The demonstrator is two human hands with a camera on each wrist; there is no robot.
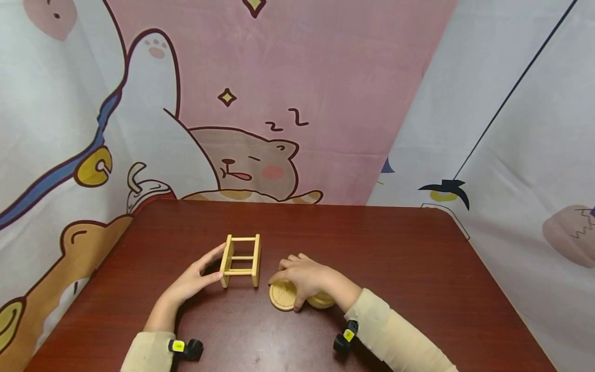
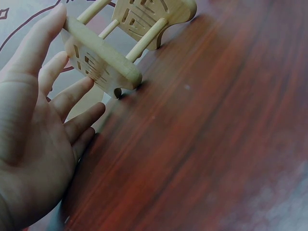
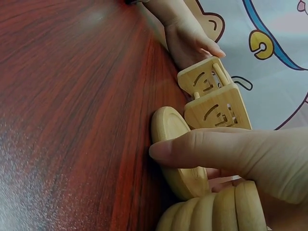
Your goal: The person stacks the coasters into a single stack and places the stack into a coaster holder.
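A small light-wood rack (image 1: 240,272) with slotted side panels and round crossbars stands on the table. At its left side is my left hand (image 1: 191,281). In the left wrist view, the thumb and fingertips touch the slotted panel (image 2: 98,55), fingers loosely extended. To the rack's right, my right hand (image 1: 304,279) holds a round wooden coaster (image 1: 282,296) by its edge, thumb nearest me and fingers across the far side. Several more wooden coasters (image 3: 214,214) stand stacked just beside it, partly hidden under the right hand in the head view.
The dark red-brown wooden table (image 1: 395,253) carries everything. Behind it hangs a cloth (image 1: 325,103) printed with cartoon animals. Each forearm wears a small black camera, the left camera (image 1: 192,350) and the right camera (image 1: 342,343).
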